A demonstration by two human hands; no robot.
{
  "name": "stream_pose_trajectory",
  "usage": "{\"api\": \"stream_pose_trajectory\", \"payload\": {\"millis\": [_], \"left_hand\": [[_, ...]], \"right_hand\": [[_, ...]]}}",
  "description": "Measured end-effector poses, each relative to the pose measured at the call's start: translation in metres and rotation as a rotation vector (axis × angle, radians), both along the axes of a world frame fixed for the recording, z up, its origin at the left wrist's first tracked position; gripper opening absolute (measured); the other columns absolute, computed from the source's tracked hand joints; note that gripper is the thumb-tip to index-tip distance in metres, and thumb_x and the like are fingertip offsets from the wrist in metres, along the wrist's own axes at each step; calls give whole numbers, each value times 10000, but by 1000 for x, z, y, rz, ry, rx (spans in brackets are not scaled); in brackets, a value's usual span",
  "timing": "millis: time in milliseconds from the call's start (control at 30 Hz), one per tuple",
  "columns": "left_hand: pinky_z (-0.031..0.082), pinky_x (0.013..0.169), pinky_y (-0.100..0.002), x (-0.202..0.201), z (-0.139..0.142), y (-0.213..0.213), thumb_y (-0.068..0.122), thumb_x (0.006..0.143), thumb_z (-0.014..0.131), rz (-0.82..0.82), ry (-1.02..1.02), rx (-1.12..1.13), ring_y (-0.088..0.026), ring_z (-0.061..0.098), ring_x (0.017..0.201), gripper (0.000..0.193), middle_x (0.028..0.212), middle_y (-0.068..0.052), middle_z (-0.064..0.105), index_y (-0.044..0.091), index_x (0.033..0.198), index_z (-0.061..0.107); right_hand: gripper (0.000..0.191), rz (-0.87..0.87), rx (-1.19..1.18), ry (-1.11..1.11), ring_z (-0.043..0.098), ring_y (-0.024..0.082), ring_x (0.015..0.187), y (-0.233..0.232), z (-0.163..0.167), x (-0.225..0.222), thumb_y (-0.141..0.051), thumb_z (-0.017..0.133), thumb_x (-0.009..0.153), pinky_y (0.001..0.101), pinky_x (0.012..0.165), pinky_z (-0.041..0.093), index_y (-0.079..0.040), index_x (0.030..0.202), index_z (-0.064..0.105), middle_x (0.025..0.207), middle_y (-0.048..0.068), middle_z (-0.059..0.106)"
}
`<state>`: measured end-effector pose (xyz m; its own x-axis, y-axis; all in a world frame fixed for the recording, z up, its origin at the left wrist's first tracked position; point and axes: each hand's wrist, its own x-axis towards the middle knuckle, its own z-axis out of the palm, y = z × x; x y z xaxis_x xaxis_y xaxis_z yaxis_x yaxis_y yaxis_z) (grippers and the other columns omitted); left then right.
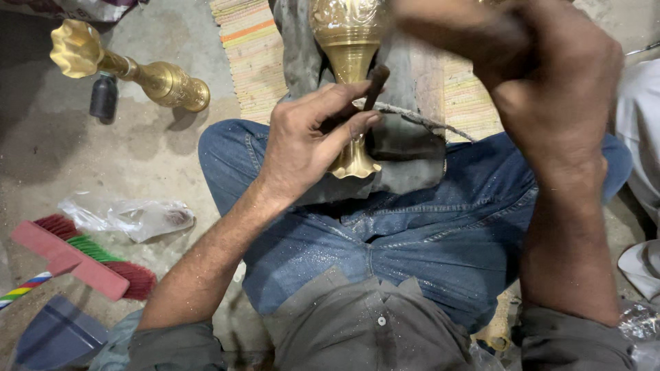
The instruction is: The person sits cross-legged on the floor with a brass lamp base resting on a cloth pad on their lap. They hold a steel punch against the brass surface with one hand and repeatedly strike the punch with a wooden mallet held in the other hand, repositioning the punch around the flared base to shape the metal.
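Note:
A brass vase (349, 41) with an engraved body lies on a grey cloth (405, 137) over my lap, its flared foot (354, 165) toward me. My left hand (309, 137) pinches a short dark chisel-like tool (376, 82) and sets its tip against the vase's narrow stem. My right hand (543, 75) is raised above and to the right of the vase, blurred and close to the camera. Whatever it holds is out of sight. I sit cross-legged in blue jeans (412, 233).
A second brass vase (130, 69) lies on the concrete floor at upper left beside a small dark bottle (104, 97). A crumpled plastic bag (130, 216), a red and green brush (82, 257) and a dark dustpan (58, 336) lie at lower left. A striped mat (251, 48) lies behind.

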<state>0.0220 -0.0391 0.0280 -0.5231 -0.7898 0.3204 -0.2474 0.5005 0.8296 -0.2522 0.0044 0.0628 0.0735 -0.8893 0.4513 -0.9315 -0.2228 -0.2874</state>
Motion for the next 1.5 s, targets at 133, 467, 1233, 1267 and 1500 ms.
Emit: {"api": "stream_pose_trajectory", "payload": {"millis": [133, 467, 1233, 1267, 1500], "left_hand": [[545, 693, -281, 1, 3, 3, 144, 996, 797, 7, 9, 15, -114, 704, 783, 349, 937, -60, 736, 25, 1311, 701], [565, 740, -290, 4, 0, -1, 131, 1014, 794, -16, 4, -16, -113, 720, 856, 335, 984, -59, 731, 39, 1320, 690], [619, 854, -266, 6, 0, -4, 94, 1055, 745, -80, 52, 60, -119, 767, 1006, 333, 1096, -55, 753, 44, 1376, 669], [600, 815, -268, 6, 0, -3, 98, 1039, 752, -68, 35, 75, -118, 757, 956, 340, 1055, -53, 749, 44, 1366, 678], [545, 702, -274, 4, 1, -3, 142, 1001, 786, -40, -26, 90, -113, 698, 804, 363, 953, -47, 735, 47, 1340, 699]], "right_hand": [[162, -43, 219, -747, 692, 156, 719, 0, -7, 6, -144, 774, 1091, 303, 657, 524, -54, 1027, 656, 841, 60, 699], [215, 241, 118, -181, 754, 227, 928, 4, -14, -10, 52, 726, 987, 380, 837, 616, -26, 1161, 627, 987, 126, 731], [262, 175, 73, -7, 747, 300, 928, 5, -4, -5, 25, 755, 992, 421, 780, 605, 20, 1227, 639, 950, 153, 711], [261, 159, 79, -34, 747, 306, 926, 5, -5, -5, 7, 778, 991, 424, 780, 600, 23, 1210, 635, 958, 159, 708], [228, 82, 128, 63, 714, 274, 744, 8, -1, -3, -65, 843, 959, 401, 661, 557, 8, 1046, 645, 838, 148, 692]]}}
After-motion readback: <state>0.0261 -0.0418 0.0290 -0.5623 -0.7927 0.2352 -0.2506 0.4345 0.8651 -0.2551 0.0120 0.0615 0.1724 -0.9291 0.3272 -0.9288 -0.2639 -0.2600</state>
